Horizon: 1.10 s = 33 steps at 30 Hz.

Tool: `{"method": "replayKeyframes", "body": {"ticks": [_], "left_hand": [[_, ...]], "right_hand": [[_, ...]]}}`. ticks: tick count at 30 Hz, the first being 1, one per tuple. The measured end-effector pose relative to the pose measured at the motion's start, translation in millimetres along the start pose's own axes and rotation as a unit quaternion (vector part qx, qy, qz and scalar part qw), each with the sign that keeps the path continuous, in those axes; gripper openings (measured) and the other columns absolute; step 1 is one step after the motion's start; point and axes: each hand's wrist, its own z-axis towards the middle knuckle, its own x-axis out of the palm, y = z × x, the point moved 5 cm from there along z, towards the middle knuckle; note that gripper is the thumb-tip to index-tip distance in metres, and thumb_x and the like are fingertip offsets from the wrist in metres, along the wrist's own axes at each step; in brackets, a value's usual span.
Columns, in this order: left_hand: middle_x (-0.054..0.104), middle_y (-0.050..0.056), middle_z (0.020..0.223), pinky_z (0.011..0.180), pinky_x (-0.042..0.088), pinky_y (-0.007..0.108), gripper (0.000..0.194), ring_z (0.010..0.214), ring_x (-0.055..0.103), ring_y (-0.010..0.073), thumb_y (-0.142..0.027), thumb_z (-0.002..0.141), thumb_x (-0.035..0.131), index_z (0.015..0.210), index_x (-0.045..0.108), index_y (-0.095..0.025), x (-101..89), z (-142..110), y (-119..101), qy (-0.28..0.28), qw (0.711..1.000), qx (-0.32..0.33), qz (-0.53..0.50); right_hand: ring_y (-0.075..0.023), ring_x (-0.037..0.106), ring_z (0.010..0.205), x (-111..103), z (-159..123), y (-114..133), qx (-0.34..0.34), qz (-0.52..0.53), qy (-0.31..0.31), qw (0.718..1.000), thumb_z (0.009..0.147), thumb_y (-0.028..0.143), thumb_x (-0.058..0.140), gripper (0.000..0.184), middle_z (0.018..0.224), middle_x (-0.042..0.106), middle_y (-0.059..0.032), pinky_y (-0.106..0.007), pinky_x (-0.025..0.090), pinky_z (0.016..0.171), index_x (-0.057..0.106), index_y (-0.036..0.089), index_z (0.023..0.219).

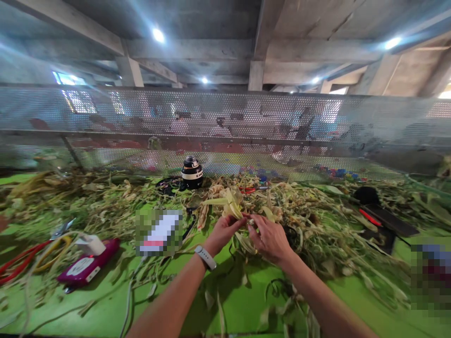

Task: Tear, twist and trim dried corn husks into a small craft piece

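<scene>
My left hand (223,232), with a pale band (205,258) on its wrist, pinches the lower end of a bunch of yellow-green leaf strips (231,204). The strips stand up and fan out above the fingers. My right hand (271,238) meets it from the other side, its fingers closed at the base of the strips. What exactly lies between those fingertips is hidden. Around both hands spreads a heap of dried and wilted leaves and stems (317,225) on the green tabletop (234,300).
At left lie a phone-like object (160,232) on a cable, a magenta power strip (88,265) with a white plug (90,245), and red-handled scissors (26,260). A black jar-like container (192,173) stands behind the heap. A perforated metal screen (225,117) closes off the back.
</scene>
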Motion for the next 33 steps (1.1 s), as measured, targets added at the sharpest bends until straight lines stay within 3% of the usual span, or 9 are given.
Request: {"method": "replayKeyframes", "body": {"ticks": [3, 6, 12, 16, 19, 21, 23, 26, 33], "left_hand": [[0.070, 0.005, 0.083, 0.086, 0.043, 0.034, 0.036, 0.085, 0.061, 0.0193, -0.040, 0.059, 0.075, 0.084, 0.068, -0.015, 0.7, 0.1, -1.1, -0.010, 1.000, -0.001, -0.005], [0.070, 0.005, 0.084, 0.087, 0.042, 0.033, 0.035, 0.086, 0.060, 0.0186, -0.039, 0.059, 0.075, 0.084, 0.067, -0.016, 1.0, 0.0, -1.4, -0.015, 1.000, 0.007, -0.002], [0.068, 0.005, 0.083, 0.083, 0.043, 0.032, 0.035, 0.083, 0.060, 0.0191, -0.041, 0.061, 0.073, 0.085, 0.066, -0.016, -0.1, 1.4, 1.2, 0.007, 0.999, 0.021, 0.046], [0.068, 0.006, 0.084, 0.082, 0.043, 0.032, 0.034, 0.082, 0.059, 0.0190, -0.040, 0.064, 0.071, 0.087, 0.066, -0.016, -3.5, 1.9, 1.7, 0.011, 0.997, 0.023, 0.078], [0.067, 0.006, 0.082, 0.079, 0.044, 0.030, 0.032, 0.080, 0.059, 0.0185, -0.039, 0.067, 0.069, 0.088, 0.066, -0.015, -5.3, 1.6, 0.1, 0.007, 0.994, 0.033, 0.102], [0.067, 0.005, 0.081, 0.077, 0.044, 0.030, 0.031, 0.078, 0.059, 0.0181, -0.038, 0.068, 0.068, 0.088, 0.066, -0.015, -5.0, 1.5, -0.5, 0.009, 0.993, 0.037, 0.108], [0.067, 0.005, 0.080, 0.075, 0.045, 0.029, 0.029, 0.077, 0.058, 0.0179, -0.038, 0.068, 0.068, 0.086, 0.066, -0.015, -3.7, 1.6, -0.7, 0.012, 0.993, 0.040, 0.112], [0.067, 0.005, 0.080, 0.074, 0.045, 0.029, 0.027, 0.076, 0.058, 0.0179, -0.037, 0.069, 0.067, 0.086, 0.065, -0.015, -1.3, 1.2, -1.7, 0.012, 0.991, 0.048, 0.128], [0.066, 0.006, 0.081, 0.072, 0.044, 0.029, 0.026, 0.075, 0.057, 0.0178, -0.035, 0.067, 0.070, 0.085, 0.066, -0.017, 5.5, -5.6, -13.5, 0.015, 0.989, 0.078, 0.125]], "right_hand": [[-0.0210, 0.061, 0.078, 8.6, -0.9, 0.4, -0.001, -0.069, 0.007, 0.998, 0.090, 0.025, 0.033, 0.030, 0.094, 0.066, -0.0119, -0.029, 0.041, 0.064, 0.056, 0.016, 0.106], [-0.0204, 0.062, 0.076, 14.9, -1.7, -1.7, 0.003, -0.068, 0.006, 0.998, 0.090, 0.024, 0.031, 0.029, 0.092, 0.066, -0.0120, -0.028, 0.040, 0.062, 0.057, 0.015, 0.101], [-0.0158, 0.057, 0.063, 10.1, 0.7, -8.9, 0.063, 0.109, 0.009, 0.992, 0.084, 0.023, 0.040, 0.017, 0.070, 0.064, -0.0034, -0.027, 0.038, 0.058, 0.057, 0.020, 0.085], [-0.0123, 0.050, 0.044, 20.9, 1.8, -20.0, 0.171, 0.295, 0.063, 0.938, 0.083, 0.030, 0.041, 0.025, 0.050, 0.055, 0.0019, -0.025, 0.037, 0.046, 0.048, 0.021, 0.060], [-0.0110, 0.046, 0.036, 35.9, -1.5, -25.9, 0.247, 0.410, 0.096, 0.872, 0.080, 0.036, 0.046, 0.025, 0.045, 0.053, 0.0038, -0.024, 0.036, 0.039, 0.045, 0.022, 0.059], [-0.0107, 0.044, 0.034, 41.6, -3.5, -27.6, 0.268, 0.442, 0.096, 0.851, 0.079, 0.041, 0.047, 0.027, 0.044, 0.052, 0.0044, -0.024, 0.035, 0.037, 0.045, 0.022, 0.061], [-0.0112, 0.044, 0.033, 42.6, -4.2, -28.0, 0.259, 0.429, 0.088, 0.861, 0.079, 0.045, 0.047, 0.029, 0.043, 0.052, 0.0040, -0.024, 0.034, 0.037, 0.047, 0.022, 0.062], [-0.0119, 0.044, 0.035, 36.3, -3.2, -27.9, 0.218, 0.364, 0.044, 0.904, 0.080, 0.040, 0.048, 0.026, 0.043, 0.050, 0.0037, -0.025, 0.033, 0.040, 0.047, 0.022, 0.061], [-0.0138, 0.045, 0.048, 19.1, 1.7, -25.0, 0.122, 0.118, -0.003, 0.985, 0.085, 0.029, 0.037, 0.023, 0.051, 0.047, 0.0025, -0.026, 0.028, 0.049, 0.046, 0.023, 0.065]]}}
